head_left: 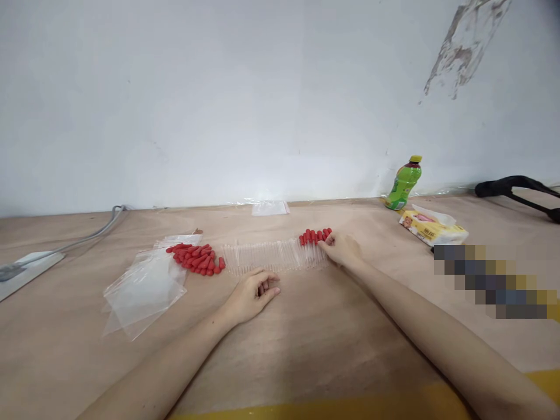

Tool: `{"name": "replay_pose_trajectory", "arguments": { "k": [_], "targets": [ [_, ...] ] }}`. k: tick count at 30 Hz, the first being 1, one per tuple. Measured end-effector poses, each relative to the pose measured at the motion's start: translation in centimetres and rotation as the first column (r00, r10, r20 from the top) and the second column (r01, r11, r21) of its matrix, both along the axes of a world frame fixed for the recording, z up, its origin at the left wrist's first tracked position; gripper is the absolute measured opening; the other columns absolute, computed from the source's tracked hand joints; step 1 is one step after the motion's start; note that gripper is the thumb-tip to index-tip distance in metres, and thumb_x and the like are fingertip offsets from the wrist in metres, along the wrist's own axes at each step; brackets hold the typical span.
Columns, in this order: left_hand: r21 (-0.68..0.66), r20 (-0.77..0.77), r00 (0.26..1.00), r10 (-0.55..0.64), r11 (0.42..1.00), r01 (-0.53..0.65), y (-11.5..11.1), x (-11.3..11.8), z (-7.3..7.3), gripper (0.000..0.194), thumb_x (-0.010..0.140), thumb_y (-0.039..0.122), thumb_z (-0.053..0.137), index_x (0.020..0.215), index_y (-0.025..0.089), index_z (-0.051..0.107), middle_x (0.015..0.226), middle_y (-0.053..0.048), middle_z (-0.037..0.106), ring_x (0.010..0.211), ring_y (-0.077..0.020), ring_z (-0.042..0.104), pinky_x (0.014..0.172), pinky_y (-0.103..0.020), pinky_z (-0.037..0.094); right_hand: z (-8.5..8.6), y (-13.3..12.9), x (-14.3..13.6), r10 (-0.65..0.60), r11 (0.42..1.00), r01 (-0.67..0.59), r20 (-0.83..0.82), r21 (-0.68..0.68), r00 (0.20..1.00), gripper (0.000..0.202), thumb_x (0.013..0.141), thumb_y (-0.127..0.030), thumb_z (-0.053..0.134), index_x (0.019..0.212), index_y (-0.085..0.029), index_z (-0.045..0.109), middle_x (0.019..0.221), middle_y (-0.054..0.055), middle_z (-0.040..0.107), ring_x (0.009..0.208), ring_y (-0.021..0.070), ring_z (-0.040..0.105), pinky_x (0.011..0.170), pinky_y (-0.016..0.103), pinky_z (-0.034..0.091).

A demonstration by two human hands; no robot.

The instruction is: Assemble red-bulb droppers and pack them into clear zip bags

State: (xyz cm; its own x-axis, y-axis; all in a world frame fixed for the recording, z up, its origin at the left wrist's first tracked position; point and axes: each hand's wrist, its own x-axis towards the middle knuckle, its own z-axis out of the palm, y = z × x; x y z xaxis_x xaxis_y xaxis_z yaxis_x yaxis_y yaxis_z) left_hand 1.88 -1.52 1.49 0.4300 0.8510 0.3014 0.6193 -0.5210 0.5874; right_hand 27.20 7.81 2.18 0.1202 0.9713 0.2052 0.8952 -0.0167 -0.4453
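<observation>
A row of clear thin tubes (262, 256) lies side by side across the wooden table. Red rubber caps (199, 258) are heaped at the row's left end. At its right end several tubes wear red caps (315, 236). My right hand (339, 248) is there, thumb and fingers pinched at the rightmost capped tube; its fingertips partly hide what they grip. My left hand (256, 293) rests on the table just in front of the uncapped tubes, fingers loosely curled and apart from the thumb, with nothing in it.
Clear plastic bags (146, 286) overlap left of the caps. A small bag (270, 208) lies by the wall. To the right stand a green bottle (405, 184), a yellow tissue pack (433, 227) and a black curved object (516, 186). A grey cable (98, 233) runs at left.
</observation>
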Motion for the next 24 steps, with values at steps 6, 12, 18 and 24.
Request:
{"name": "replay_pose_trajectory", "arguments": {
  "k": [6, 12, 18, 24],
  "targets": [
    [-0.003, -0.002, 1.0, -0.008, 1.0, 0.008, 0.0, 0.0, 0.0, 0.02, 0.079, 0.026, 0.051, 0.095, 0.015, 0.059, 0.074, -0.001, 0.05, 0.059, -0.0097, 0.048, 0.056, -0.022, 0.042, -0.6, 0.5, 0.7, -0.07, 0.998, 0.07, -0.036, 0.003, 0.997, 0.026, 0.07, -0.044, 0.051, 0.069, -0.021, 0.062, 0.069, 0.003, 0.064, 0.067, 0.0171, 0.056, 0.051, 0.023, 0.031],
    [-0.001, 0.009, 1.0, -0.006, 1.0, 0.006, 0.0, -0.1, 0.0, 0.021, 0.079, 0.027, 0.051, 0.094, 0.016, 0.059, 0.074, -0.001, 0.05, 0.059, -0.0098, 0.048, 0.055, -0.022, 0.042, -0.3, -0.2, 0.7, 0.001, 0.998, 0.004, -0.085, 0.067, 0.996, 0.017, 0.069, -0.036, 0.053, 0.072, -0.021, 0.061, 0.069, 0.0, 0.062, 0.063, 0.0137, 0.054, 0.051, 0.021, 0.032],
    [0.003, 0.0, 1.0, -0.004, 1.0, 0.004, 0.0, -0.1, 0.1, 0.02, 0.079, 0.026, 0.051, 0.094, 0.016, 0.059, 0.073, -0.001, 0.05, 0.059, -0.0099, 0.048, 0.055, -0.022, 0.042, 0.0, -1.2, 0.3, 0.095, 0.994, -0.094, -0.018, 0.06, 0.995, 0.012, 0.065, -0.024, 0.052, 0.069, -0.021, 0.064, 0.073, 0.001, 0.062, 0.064, 0.0135, 0.054, 0.053, 0.022, 0.033],
    [0.014, -0.011, 1.0, -0.001, 1.0, 0.001, 0.0, -0.1, 0.1, 0.02, 0.08, 0.028, 0.05, 0.094, 0.017, 0.059, 0.073, -0.001, 0.051, 0.06, -0.0103, 0.048, 0.056, -0.023, 0.043, 0.7, -1.8, -0.7, 0.11, 0.994, -0.111, 0.089, 0.011, 0.99, 0.016, 0.067, -0.028, 0.053, 0.062, -0.02, 0.065, 0.068, 0.004, 0.063, 0.065, 0.0174, 0.057, 0.054, 0.025, 0.035]
  ]
}}
